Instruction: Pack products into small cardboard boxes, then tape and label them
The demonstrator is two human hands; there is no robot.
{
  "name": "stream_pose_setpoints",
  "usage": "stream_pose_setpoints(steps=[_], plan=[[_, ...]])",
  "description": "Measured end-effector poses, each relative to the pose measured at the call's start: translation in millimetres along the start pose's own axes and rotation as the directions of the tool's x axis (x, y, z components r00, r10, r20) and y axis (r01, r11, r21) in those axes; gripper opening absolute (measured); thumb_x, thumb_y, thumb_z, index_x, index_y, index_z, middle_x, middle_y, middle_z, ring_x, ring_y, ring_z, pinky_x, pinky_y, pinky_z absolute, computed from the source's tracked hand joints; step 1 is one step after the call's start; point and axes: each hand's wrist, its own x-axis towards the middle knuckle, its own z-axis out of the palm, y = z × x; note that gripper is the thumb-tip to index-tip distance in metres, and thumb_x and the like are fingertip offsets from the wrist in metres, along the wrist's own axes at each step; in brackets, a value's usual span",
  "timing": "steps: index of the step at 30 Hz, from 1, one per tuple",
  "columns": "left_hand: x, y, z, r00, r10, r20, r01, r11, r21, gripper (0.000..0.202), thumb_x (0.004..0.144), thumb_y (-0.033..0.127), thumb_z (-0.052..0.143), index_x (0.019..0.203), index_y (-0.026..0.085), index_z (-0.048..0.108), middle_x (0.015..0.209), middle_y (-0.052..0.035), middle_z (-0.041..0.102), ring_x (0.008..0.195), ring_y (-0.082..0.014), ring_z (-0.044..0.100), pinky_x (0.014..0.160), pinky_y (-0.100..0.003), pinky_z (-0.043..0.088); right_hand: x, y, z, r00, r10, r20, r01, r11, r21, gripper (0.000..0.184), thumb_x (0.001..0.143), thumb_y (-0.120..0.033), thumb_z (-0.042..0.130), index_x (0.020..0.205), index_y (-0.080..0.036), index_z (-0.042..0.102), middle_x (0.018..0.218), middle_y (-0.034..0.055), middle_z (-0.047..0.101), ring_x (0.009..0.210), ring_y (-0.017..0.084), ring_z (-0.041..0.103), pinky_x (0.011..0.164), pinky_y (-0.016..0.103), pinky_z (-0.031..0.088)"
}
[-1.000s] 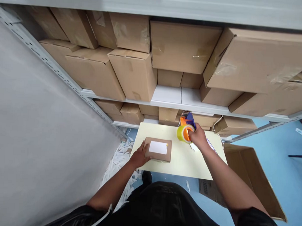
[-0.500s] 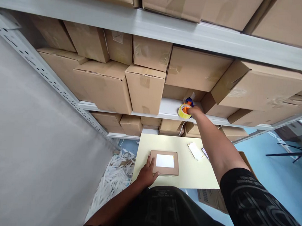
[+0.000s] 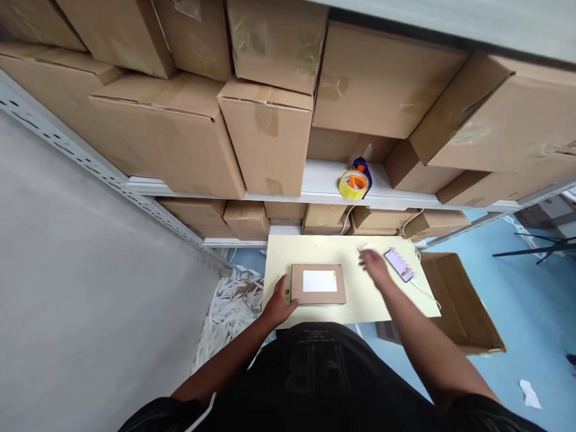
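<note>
A small flat cardboard parcel with a white label lies on a pale yellow table. My left hand rests against the parcel's left edge with its fingers curled on it. My right hand hovers low over the table to the right of the parcel, above a small white slip that it partly hides; its fingers are blurred. A phone lies just right of that hand. A yellow tape roll in an orange and blue dispenser sits alone on the white shelf behind the table.
Stacked cardboard boxes fill the metal shelving above and behind the table. An open cardboard box stands on the blue floor to the right. White paper strips are piled on the floor to the left. A grey wall is at left.
My right hand carried the tape dispenser from the table up to the shelf, let go of it there, and came back down over the table. My left hand stayed on the parcel.
</note>
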Motion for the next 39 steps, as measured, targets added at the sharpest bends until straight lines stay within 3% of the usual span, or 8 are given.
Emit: stream_pose_setpoints(steps=[4,7,12,19,26,33,37,39], plan=[[-3,-16,3.9,0.988,-0.110,0.107,0.127,0.976,-0.174,0.092,0.082,0.032,0.073,0.160,0.019,0.026,0.164,-0.0215,0.036,0.139,-0.0325,0.054,0.108,-0.045,0.051,-65,110,62,0.936,0.190,0.298,-0.193,0.981,-0.019,0.058,0.094,-0.061,0.039,0.131,-0.021,0.059,0.127,0.0136,0.069,0.106,0.025,0.070,0.078,0.035,0.056],[-5,-20,9.5,0.986,-0.066,0.155,0.096,0.976,-0.196,0.082,0.082,0.025,0.069,0.156,0.019,0.034,0.157,-0.0173,0.049,0.139,-0.0295,0.055,0.108,-0.044,0.052,-82,142,89,0.910,0.199,0.363,-0.242,0.968,0.075,0.065,0.096,-0.064,0.031,0.143,-0.024,0.050,0.137,0.0148,0.063,0.117,0.024,0.068,0.081,0.034,0.057],[-4,-15,13.3,0.989,-0.020,0.149,0.048,0.982,-0.182,0.075,0.084,0.026,0.064,0.154,0.019,0.039,0.151,-0.0136,0.057,0.130,-0.0268,0.063,0.112,-0.045,0.050,-79,140,88,0.919,0.195,0.342,-0.247,0.962,0.115,0.068,0.094,-0.066,0.037,0.143,-0.022,0.050,0.137,0.0134,0.063,0.122,0.025,0.064,0.093,0.037,0.055],[-1,5,1.3,0.996,0.023,0.084,-0.008,0.984,-0.179,0.066,0.083,0.038,0.068,0.143,0.016,0.052,0.131,-0.0151,0.069,0.108,-0.0268,0.071,0.096,-0.044,0.057,-74,122,62,0.983,0.069,0.170,-0.065,0.997,-0.028,0.070,0.097,-0.074,0.024,0.124,-0.023,0.064,0.130,0.0107,0.068,0.121,0.028,0.061,0.097,0.040,0.052],[19,40,-8.0,0.999,0.032,0.015,-0.032,0.999,0.014,0.051,0.086,0.030,0.062,0.135,0.016,0.057,0.119,-0.0105,0.072,0.097,-0.0219,0.072,0.090,-0.037,0.057,-44,89,54,0.996,0.013,0.087,0.004,0.981,-0.193,0.059,0.101,-0.059,0.028,0.123,-0.021,0.067,0.129,0.0110,0.068,0.122,0.027,0.062,0.104,0.037,0.049],[15,59,-20.2,0.997,-0.060,0.039,0.047,0.960,0.274,0.029,0.090,0.038,0.062,0.113,0.021,0.064,0.105,-0.0073,0.076,0.093,-0.0238,0.073,0.084,-0.035,0.056,-34,105,48,0.981,-0.049,0.186,0.069,0.992,-0.102,0.054,0.102,-0.056,0.029,0.121,-0.023,0.067,0.123,0.0075,0.070,0.116,0.024,0.065,0.101,0.036,0.051],[25,105,-21.3,0.979,0.155,-0.135,-0.057,0.835,0.547,0.032,0.098,0.043,0.048,0.106,0.020,0.069,0.111,-0.0109,0.074,0.106,-0.0283,0.068,0.095,-0.041,0.052,-27,126,29,0.935,-0.039,0.353,0.025,0.999,0.042,0.060,0.102,-0.061,0.028,0.125,-0.021,0.066,0.114,0.0086,0.073,0.101,0.023,0.070,0.090,0.036,0.055],[40,140,-1.4,0.954,0.287,-0.088,-0.180,0.782,0.597,0.031,0.099,0.040,0.048,0.107,0.021,0.071,0.112,-0.0098,0.073,0.109,-0.0267,0.066,0.099,-0.039,0.050,-21,142,15,0.915,-0.024,0.404,0.012,0.999,0.032,0.057,0.101,-0.060,0.032,0.125,-0.021,0.067,0.113,0.0089,0.073,0.096,0.023,0.070,0.089,0.036,0.055]])
